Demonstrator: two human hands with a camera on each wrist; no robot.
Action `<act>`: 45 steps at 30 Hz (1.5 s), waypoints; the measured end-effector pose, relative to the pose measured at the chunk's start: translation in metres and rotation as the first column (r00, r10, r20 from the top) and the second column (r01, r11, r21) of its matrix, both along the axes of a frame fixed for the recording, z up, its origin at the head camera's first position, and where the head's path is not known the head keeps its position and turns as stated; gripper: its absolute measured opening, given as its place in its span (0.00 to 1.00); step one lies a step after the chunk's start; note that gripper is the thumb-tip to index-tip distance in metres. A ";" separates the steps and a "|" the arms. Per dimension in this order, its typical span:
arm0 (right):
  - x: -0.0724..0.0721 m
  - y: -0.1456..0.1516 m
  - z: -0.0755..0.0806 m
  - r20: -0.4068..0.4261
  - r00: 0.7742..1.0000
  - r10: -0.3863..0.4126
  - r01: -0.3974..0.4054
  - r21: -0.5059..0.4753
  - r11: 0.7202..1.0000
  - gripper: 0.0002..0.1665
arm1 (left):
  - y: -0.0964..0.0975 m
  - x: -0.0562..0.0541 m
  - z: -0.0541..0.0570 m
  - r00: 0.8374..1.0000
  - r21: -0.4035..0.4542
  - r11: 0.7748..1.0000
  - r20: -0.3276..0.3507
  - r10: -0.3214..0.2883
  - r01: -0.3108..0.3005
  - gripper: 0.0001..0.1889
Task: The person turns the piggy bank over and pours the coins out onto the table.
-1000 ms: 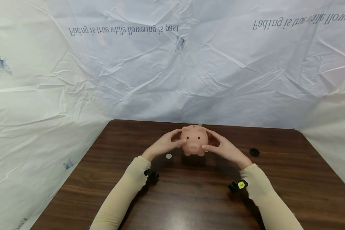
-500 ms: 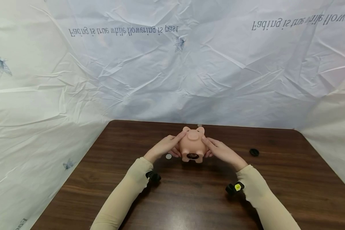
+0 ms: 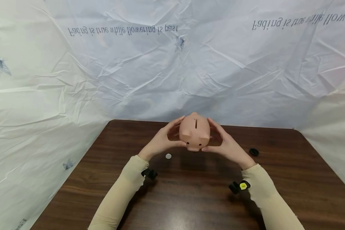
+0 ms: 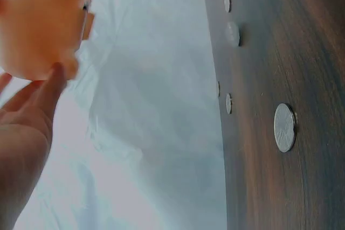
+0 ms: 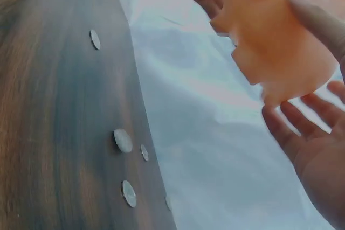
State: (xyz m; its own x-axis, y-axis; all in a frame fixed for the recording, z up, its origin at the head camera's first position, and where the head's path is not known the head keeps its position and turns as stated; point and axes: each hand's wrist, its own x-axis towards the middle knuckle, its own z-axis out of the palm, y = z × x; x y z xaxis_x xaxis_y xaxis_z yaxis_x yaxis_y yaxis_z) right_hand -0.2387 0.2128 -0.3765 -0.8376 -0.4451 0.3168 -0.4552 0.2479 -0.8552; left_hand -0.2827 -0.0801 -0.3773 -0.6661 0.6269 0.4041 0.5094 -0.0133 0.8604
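A pink piggy bank (image 3: 195,132) is held up over the table between both hands, tipped forward so its snout points down and the slot in its back faces the head camera. My left hand (image 3: 163,139) grips one side, thumb by the snout and fingers around the rear. On the opposite side my right hand (image 3: 228,145) grips it the same way. In the right wrist view, fingertips of the right hand (image 5: 315,138) press against the pig's body (image 5: 280,41). Its underside is hidden in the head view.
A silver coin (image 3: 168,156) lies on the dark wooden table (image 3: 172,191) near the left hand. Several more coins show in the wrist views, among them a large one (image 4: 284,127) and a tilted one (image 5: 123,140). A black round cap (image 3: 254,152) lies at right.
The piggy bank has tipped from level to snout-up, baring a round hole underneath, then forward to show its slot. It has also risen, and both hands have turned with it.
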 end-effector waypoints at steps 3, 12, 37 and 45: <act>0.000 0.000 0.000 -0.044 0.999 0.004 -0.004 0.013 1.000 0.63 | 0.000 0.000 0.002 0.998 0.027 0.998 -0.021 -0.060 0.061 0.53; -0.004 -0.004 -0.009 -0.151 0.989 -0.006 0.013 0.050 0.999 0.64 | 0.001 0.009 0.008 0.993 0.005 0.994 -0.054 -0.105 0.105 0.55; -0.012 0.002 -0.019 0.129 0.987 -0.091 0.057 0.245 0.968 0.49 | 0.000 -0.016 -0.025 0.961 -0.241 0.970 0.270 0.058 0.009 0.36; -0.007 0.002 -0.014 -0.044 0.998 -0.034 0.039 0.112 0.993 0.61 | -0.002 -0.010 -0.014 0.975 0.033 0.993 0.186 -0.119 0.114 0.49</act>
